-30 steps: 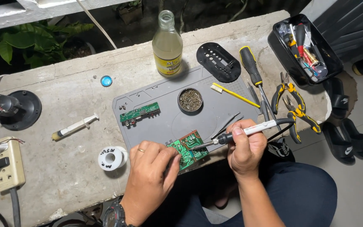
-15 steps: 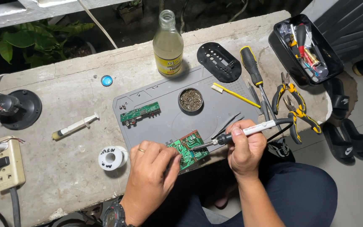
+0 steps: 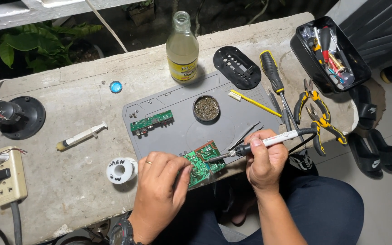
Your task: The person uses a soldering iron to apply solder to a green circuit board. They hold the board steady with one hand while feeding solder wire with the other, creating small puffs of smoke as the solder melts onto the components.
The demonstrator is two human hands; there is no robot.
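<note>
Soldering at the bench — iron tip down on the green board.

The right hand [image 3: 264, 163] is wrapped tight around the white-handled soldering iron [image 3: 268, 141], its metal tip resting on the green square circuit board [image 3: 203, 167] at the near edge of the grey silicone work mat [image 3: 182, 131]. The left hand [image 3: 159, 188] has fingers curled over the board's left edge, pinning it — a ring shows on one finger. Just left of that hand sits a white spool of solder wire [image 3: 121, 170]; further up the mat lie a narrow green circuit strip [image 3: 152, 121] and a round tin of brass wool [image 3: 206, 108]. A pair of metal tweezers [image 3: 246, 135] rests beside the iron.
</note>
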